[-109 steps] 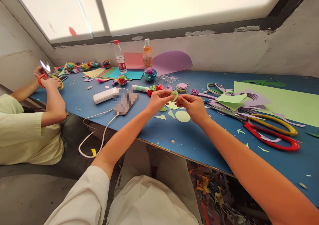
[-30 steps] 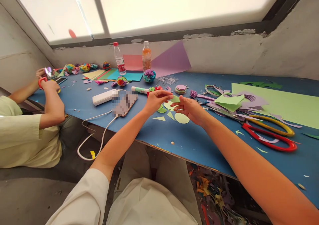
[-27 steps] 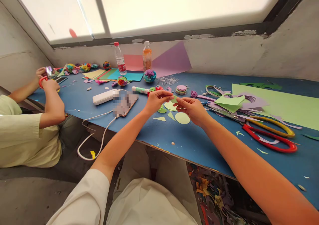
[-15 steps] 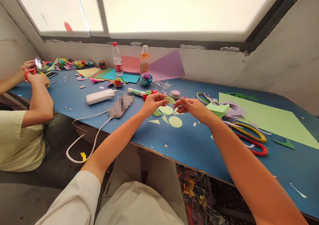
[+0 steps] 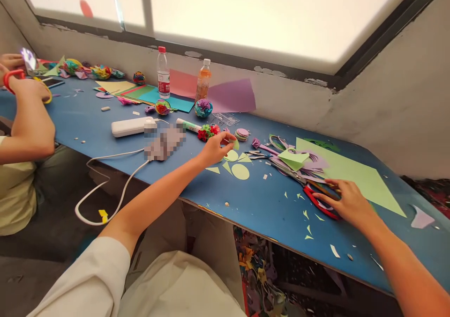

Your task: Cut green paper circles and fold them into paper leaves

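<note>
Between the thumb and fingers of my left hand (image 5: 217, 148) is a small light green paper piece (image 5: 236, 144), held just above the table. Below it lie a light green paper circle (image 5: 241, 172) and several pointed offcuts. My right hand (image 5: 346, 202) is closed round the red and yellow handles of the scissors (image 5: 311, 203), thumb on the near side and fingers on the far side. The scissor blades point left, resting by purple and green paper scraps (image 5: 297, 160).
A large light green sheet (image 5: 365, 186) lies right. A stack of paper circles (image 5: 242, 134), a glue stick (image 5: 188, 125), two bottles (image 5: 163, 76) and paper flower balls (image 5: 204, 108) stand behind. A white power bank (image 5: 128, 127) trails a cable. A co-worker's hands (image 5: 26, 85) work far left.
My right hand has left the green paper and moved right and down onto the scissors. My left hand keeps its green piece. The view has shifted to the right.
</note>
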Available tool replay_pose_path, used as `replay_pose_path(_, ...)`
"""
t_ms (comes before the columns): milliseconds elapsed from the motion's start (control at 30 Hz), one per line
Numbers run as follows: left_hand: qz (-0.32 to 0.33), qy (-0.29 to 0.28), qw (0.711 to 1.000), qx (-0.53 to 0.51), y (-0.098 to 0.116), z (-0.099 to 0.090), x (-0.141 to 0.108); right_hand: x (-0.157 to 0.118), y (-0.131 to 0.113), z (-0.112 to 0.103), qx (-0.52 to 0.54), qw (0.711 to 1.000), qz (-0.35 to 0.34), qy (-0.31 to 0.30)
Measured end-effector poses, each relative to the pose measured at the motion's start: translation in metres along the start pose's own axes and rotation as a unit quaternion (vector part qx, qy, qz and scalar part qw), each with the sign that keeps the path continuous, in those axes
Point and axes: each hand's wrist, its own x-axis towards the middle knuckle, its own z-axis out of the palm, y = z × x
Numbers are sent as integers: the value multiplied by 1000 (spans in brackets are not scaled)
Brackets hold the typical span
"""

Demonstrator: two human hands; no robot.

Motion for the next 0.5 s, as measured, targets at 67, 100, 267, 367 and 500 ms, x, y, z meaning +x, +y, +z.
replay_pose_path(67, 9, 6, 1000, 19, -1, -1, 0, -3, 2, 2, 14, 998, 23, -50)
replay_pose_path(100, 17, 7, 999, 26, -1, -1, 1, -3, 3, 3, 24, 996, 36, -83)
replay_pose_path(267, 33, 10, 999, 21, -2, 0, 2, 3, 5, 8, 34, 986, 70, -149)
replay_pose_path(367, -7, 17, 999, -34, -3, 0, 2, 11, 8, 10, 20, 985, 87, -147)
replay_pose_path(500, -57, 18, 995, -75, 0, -2, 4, 17, 11, 12, 27, 982, 81, -167)
